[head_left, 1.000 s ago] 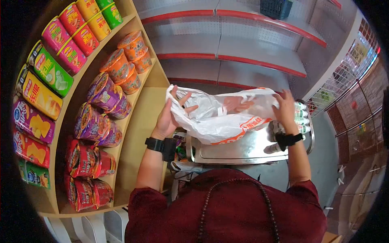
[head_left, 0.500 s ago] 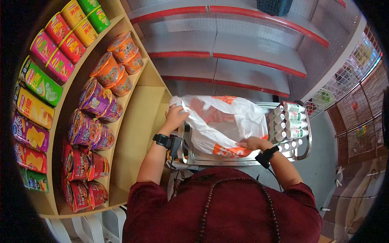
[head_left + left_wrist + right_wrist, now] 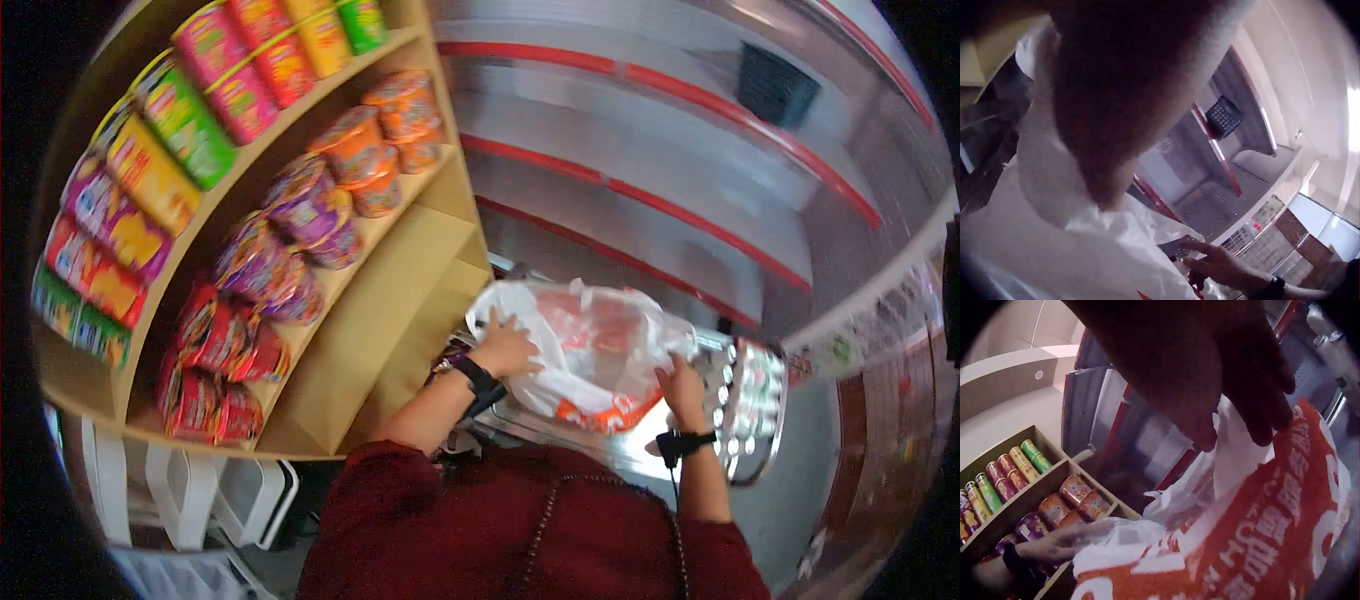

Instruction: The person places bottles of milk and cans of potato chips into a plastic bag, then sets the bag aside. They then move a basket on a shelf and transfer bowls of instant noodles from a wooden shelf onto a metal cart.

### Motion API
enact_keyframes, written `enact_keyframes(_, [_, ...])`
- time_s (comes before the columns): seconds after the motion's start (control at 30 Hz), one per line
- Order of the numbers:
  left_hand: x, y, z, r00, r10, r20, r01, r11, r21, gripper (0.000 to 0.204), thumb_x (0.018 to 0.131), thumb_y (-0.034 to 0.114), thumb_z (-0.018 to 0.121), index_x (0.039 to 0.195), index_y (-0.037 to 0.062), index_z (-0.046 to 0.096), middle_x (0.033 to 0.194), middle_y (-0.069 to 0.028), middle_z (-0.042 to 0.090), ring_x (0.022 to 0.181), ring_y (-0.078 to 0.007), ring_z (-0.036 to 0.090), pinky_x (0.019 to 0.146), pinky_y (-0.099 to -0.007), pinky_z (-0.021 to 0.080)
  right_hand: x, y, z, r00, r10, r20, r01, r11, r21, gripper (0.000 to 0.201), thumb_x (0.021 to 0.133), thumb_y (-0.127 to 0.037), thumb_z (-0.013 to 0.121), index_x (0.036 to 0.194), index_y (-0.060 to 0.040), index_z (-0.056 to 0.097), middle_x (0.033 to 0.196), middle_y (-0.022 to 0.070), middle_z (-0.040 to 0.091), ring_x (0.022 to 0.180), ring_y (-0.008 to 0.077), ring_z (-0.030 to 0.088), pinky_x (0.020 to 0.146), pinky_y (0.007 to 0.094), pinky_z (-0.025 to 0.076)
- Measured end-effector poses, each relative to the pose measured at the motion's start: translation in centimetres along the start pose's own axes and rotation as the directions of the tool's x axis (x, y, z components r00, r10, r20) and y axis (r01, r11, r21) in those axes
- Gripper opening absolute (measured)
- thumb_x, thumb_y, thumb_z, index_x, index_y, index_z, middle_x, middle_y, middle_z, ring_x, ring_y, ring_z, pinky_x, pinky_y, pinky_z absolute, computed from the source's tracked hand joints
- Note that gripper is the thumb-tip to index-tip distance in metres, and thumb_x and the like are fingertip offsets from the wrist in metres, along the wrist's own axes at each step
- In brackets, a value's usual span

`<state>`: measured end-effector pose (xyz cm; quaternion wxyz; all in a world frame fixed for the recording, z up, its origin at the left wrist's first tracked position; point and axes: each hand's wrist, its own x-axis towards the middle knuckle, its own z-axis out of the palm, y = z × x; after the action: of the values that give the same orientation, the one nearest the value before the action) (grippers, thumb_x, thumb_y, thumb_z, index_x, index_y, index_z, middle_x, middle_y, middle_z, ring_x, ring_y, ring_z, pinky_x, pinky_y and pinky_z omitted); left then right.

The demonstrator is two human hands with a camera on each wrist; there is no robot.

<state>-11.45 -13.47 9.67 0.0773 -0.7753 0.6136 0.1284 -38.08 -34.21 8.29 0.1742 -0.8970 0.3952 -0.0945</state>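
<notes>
The plastic bag [image 3: 590,355] already lies on the metal cart [image 3: 760,440], with left hand [image 3: 508,348] and right hand [image 3: 682,385] resting flat-fingered on it; its mouth remains unopened, apparently.

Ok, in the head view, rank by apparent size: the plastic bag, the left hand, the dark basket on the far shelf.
1. Plastic bag
2. Dark basket
3. Left hand
Basket and hand look close; the basket is farther off, so unsure.

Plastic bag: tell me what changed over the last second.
The plastic bag, held spread in the air a second ago, now lies bunched on the metal cart. The left hand rests on its near left side; the right hand has come to its right edge. The noodle cups stay shelved.
</notes>
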Motion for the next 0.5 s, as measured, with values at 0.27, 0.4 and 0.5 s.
enact_keyframes(0.27, [-4.0, -0.1, -4.1, 0.832, -0.186, -0.522, -0.005, 0.940, -0.342, 0.023, 0.075, 0.034, 0.052, 0.079, 0.0128, 0.062, 0.078, -0.0076, 0.059, 0.084, -0.0239, 0.054, 0.086, -0.0522, 0.028, -0.3, -1.0, -0.3, 0.992, -0.091, -0.091, 0.109, 0.969, 0.220, 0.022, 0.077, -0.021, 0.057, 0.092, -0.0056, 0.056, 0.066, 0.0160, 0.059, 0.061, 0.0303, 0.059, 0.056, 0.0384, 0.045])
enact_keyframes(0.4, [-9.5, -2.5, -9.0, 0.419, -0.522, -0.743, 0.168, 0.849, -0.501, 0.015, 0.072, 0.020, 0.056, 0.065, 0.0070, 0.057, 0.066, -0.0092, 0.056, 0.073, -0.0257, 0.053, 0.071, -0.0399, 0.036, 0.0, -1.2, -0.4, 0.989, -0.134, -0.060, 0.142, 0.979, 0.145, 0.022, 0.076, -0.022, 0.059, 0.092, -0.0077, 0.055, 0.067, 0.0159, 0.060, 0.063, 0.0312, 0.059, 0.058, 0.0393, 0.045])
enact_keyframes(0.5, [-15.8, -5.8, -11.5, 0.054, -0.365, -0.930, 0.394, 0.863, -0.316, 0.008, 0.070, 0.014, 0.059, 0.069, 0.0060, 0.057, 0.073, -0.0082, 0.057, 0.074, -0.0250, 0.053, 0.069, -0.0372, 0.038, 0.2, -0.8, 0.4, 0.986, -0.125, -0.109, 0.135, 0.987, 0.084, 0.023, 0.075, -0.023, 0.059, 0.092, -0.0081, 0.055, 0.066, 0.0152, 0.059, 0.062, 0.0319, 0.058, 0.057, 0.0391, 0.045])
